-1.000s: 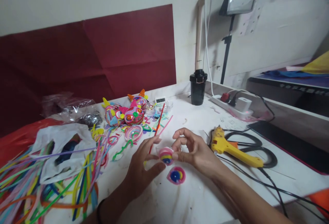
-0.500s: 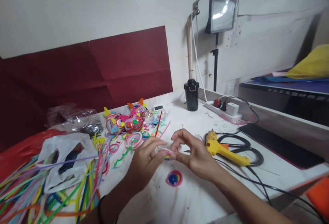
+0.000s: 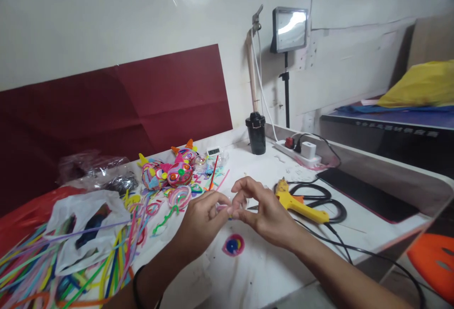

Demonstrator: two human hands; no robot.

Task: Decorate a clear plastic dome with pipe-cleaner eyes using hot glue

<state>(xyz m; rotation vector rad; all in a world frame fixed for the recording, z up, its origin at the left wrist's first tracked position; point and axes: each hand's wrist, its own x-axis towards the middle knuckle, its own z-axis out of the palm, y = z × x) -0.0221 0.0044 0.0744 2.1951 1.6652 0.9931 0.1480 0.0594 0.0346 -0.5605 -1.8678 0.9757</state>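
Both left hand (image 3: 201, 219) and right hand (image 3: 265, 210) pinch a colourful piece (image 3: 230, 216), now more hidden, so remotely I cannot verify the work.

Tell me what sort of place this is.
Probably a craft workspace, though whether at home or in a workshop I can't tell: a yellow glue gun, colourful pipe cleaners and bright decorated figures show it.

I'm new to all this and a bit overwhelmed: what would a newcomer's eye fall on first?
Probably the heap of bright strips at the left, then the colourful figures near the dark red sheet. In the middle, the left hand and right hand pinch a small, mostly hidden piece, with a pink-rimmed disc lying nearer the viewer.
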